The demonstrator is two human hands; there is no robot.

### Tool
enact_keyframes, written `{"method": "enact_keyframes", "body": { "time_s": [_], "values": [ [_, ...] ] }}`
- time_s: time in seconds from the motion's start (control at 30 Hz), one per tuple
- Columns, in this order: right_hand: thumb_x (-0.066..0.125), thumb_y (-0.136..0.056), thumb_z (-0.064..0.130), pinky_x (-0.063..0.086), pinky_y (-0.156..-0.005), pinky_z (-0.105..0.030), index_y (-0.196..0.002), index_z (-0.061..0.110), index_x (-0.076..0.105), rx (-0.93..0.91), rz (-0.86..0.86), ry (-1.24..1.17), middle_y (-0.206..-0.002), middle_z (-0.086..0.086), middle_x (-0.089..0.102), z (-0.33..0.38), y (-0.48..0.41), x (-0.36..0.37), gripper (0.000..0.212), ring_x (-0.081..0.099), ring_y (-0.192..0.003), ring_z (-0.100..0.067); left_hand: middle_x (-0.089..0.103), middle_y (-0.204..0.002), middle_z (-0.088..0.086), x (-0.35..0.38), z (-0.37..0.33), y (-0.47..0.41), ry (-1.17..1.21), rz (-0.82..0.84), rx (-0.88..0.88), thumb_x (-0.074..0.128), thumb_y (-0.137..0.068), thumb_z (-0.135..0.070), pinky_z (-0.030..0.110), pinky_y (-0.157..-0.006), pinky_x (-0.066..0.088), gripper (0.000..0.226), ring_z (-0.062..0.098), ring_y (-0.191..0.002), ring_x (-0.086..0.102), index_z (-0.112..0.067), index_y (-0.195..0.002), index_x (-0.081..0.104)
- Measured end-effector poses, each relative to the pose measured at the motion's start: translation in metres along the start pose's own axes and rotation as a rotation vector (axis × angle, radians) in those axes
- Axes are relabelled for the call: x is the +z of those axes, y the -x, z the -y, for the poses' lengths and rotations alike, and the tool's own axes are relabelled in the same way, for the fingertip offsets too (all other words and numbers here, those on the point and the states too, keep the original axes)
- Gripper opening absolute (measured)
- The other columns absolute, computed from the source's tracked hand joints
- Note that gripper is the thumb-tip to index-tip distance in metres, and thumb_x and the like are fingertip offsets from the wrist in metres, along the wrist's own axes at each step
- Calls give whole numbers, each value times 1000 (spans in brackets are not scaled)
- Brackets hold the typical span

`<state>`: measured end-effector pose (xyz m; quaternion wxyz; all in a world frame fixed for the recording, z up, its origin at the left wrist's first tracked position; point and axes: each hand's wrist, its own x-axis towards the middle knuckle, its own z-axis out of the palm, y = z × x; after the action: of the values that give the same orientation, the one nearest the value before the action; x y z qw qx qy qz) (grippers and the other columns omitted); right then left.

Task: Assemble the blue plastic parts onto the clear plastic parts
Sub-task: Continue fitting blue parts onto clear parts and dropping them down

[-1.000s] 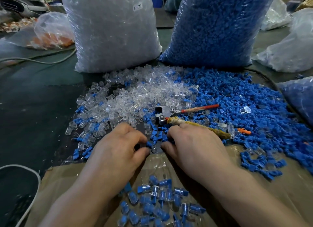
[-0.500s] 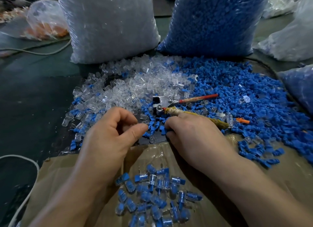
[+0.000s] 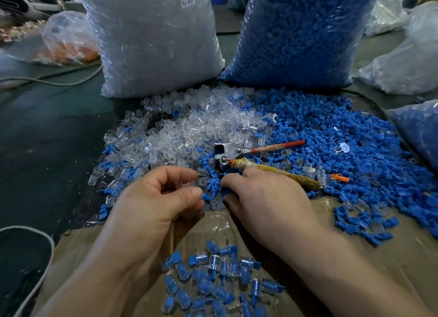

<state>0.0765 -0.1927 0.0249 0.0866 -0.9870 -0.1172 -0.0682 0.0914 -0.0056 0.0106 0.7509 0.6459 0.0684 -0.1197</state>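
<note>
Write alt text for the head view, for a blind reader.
A person's left hand pinches a clear part while the right hand touches loose blue parts. A clear pile and a blue pile lie behind them; assembled pieces lie on cardboard.

Two bare forearms are showing at the bottom. The left hand (image 3: 151,205) is sitting near 7 o'clock and the right hand (image 3: 267,198) near 5 o'clock. The left thumbnail is looking short and plain.
</note>
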Motion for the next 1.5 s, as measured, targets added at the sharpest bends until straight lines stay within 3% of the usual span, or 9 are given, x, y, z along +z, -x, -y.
{"method": "enact_keyframes", "body": {
  "time_s": [0.17, 0.43, 0.73, 0.9, 1.0, 1.1, 1.17, 1.3, 1.5],
  "values": [
    [50, -98, 22, 29, -47, -31, -104, 34, 56, 11, 6, 2, -78, 11, 44, 0, -1, 0, 15, 46, -67, -16, 78, -96, 14, -7, 0, -3, 23, -6, -11, 70, -73, -10, 25, -71, 61, 29, 25, -89, 77, -25, -96, 81],
    [49, -98, 26, 31, -58, -33, -98, 29, 54, -11, 38, -21, -85, 6, 42, 5, 2, -5, 6, 41, -79, -18, 74, -76, 15, 2, -2, 5, -46, -21, 10, 74, -75, -18, 30, -54, 58, 13, 23, -59, 70, -26, -85, 77],
    [47, -95, 25, 36, -70, -30, -101, 28, 52, -38, 6, -139, -95, 8, 54, 3, 2, -7, 9, 48, -92, -17, 74, -73, 13, 7, -4, 7, -135, -41, 27, 69, -90, -12, 31, -53, 57, 19, 22, -56, 68, -29, -84, 75],
    [43, -87, 40, 38, -71, -19, -122, 37, 55, 109, -37, -381, -95, 18, 53, 3, 2, -16, 37, 47, -86, -3, 74, -72, 14, 10, -7, 10, -197, -21, 47, 69, -91, -14, 33, -53, 57, 19, 24, -57, 69, -30, -83, 73],
    [50, -86, 37, 38, -62, -12, -102, 41, 61, 145, -40, -650, -85, 21, 60, 5, 5, -18, 20, 52, -83, 5, 74, -70, 15, 13, -10, 13, -206, -16, 49, 69, -91, -14, 34, -52, 58, 20, 24, -55, 69, -32, -81, 73],
    [61, -89, 30, 43, -48, -18, -94, 40, 61, 206, -27, -921, -66, 18, 62, 6, 9, -17, 12, 53, -53, 1, 73, -68, 14, 17, -11, 16, -212, -8, 54, 69, -91, -13, 29, -49, 56, 22, 23, -53, 68, -32, -79, 72],
    [65, -87, 30, 52, -54, -23, -90, 39, 64, 217, -48, -986, -69, 14, 66, 8, 11, -17, 10, 59, -58, -1, 72, -69, 12, 18, -11, 16, -211, -3, 72, 70, -91, -10, 25, -49, 53, 25, 19, -54, 68, -31, -77, 72],
    [69, -87, 28, 48, -73, -14, -94, 40, 65, 87, -153, -808, -88, 21, 66, 10, 12, -13, 14, 62, -87, 2, 70, -67, 9, 21, -12, 18, -208, 18, 103, 68, -90, -4, 22, -49, 52, 27, 17, -55, 68, -29, -78, 73],
    [60, -90, 32, 47, -77, -23, -94, 31, 68, -47, -238, -613, -93, 19, 60, 11, 12, -9, 9, 58, -91, -1, 69, -65, 14, 19, -14, 19, -144, 99, 80, 72, -84, -11, 29, -49, 55, 14, 23, -53, 65, -25, -81, 74]
  ]
}}
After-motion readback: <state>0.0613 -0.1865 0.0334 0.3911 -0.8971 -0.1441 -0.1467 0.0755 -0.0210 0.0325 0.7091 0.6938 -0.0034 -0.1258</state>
